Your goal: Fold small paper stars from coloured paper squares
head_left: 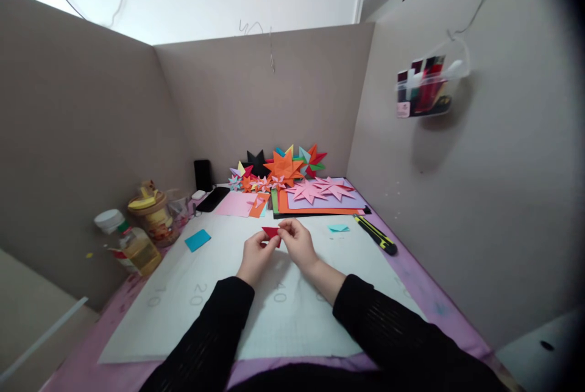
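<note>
A small piece of red folded paper (270, 232) is held up over the middle of the white mat. My left hand (256, 250) pinches it from the left, and my right hand (297, 242) grips its right side with thumb and fingers. Part of the red paper is hidden behind the fingertips. A blue paper piece (198, 240) lies on the mat to the left of my hands. On the right, a light turquoise folded paper (339, 228) rests on the mat.
Folded paper stars (284, 167) stand against the back panel, and pink stars (308, 191) lie on stacked coloured sheets (326, 202). A yellow-black cutter knife (375, 235) lies at the right edge. A bottle (137, 249), a tub (155, 218) and a phone (214, 199) stand or lie left.
</note>
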`<state>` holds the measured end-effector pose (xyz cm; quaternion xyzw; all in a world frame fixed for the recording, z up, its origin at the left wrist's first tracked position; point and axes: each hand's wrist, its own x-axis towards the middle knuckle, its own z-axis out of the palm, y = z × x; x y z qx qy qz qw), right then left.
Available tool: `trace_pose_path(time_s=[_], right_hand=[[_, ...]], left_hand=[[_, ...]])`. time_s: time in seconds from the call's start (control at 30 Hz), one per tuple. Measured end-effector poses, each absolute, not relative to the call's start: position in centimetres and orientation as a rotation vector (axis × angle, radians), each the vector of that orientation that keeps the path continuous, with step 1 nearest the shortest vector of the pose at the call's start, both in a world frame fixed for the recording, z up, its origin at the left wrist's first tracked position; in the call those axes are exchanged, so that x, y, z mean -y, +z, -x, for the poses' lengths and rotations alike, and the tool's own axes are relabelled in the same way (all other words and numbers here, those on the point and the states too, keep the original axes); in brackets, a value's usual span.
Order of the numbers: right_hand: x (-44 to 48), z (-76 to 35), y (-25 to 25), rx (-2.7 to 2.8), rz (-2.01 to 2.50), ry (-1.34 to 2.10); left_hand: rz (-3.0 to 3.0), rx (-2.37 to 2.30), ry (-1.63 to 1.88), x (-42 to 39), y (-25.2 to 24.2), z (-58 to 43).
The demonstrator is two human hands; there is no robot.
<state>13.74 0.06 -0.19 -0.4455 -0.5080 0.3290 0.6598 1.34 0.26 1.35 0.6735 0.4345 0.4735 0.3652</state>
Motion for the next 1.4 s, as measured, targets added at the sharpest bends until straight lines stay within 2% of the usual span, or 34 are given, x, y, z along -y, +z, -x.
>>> trace_pose_path(time_s=[0.33, 0.73, 0.97, 1.4], right_hand=[[0.6, -14.2, 0.7, 1.248, 1.013, 0.633], [0.6, -14.5, 0.8, 1.408, 1.038, 0.693], [-0.3, -14.7, 0.0, 1.557, 1.16, 0.564], [-0.6, -14.9, -0.1, 1.389, 1.169, 0.642]], left_hand=[[-1.801, -1.068, 1.303, -0.2, 1.4, -0.9], [-1.791, -1.129, 1.384, -0.7, 1.1, -0.3], [-1.77, -1.069, 1.272, -1.0, 1.0, -0.7], [-1.759, -1.066, 1.188, -1.4, 0.2, -0.5]])
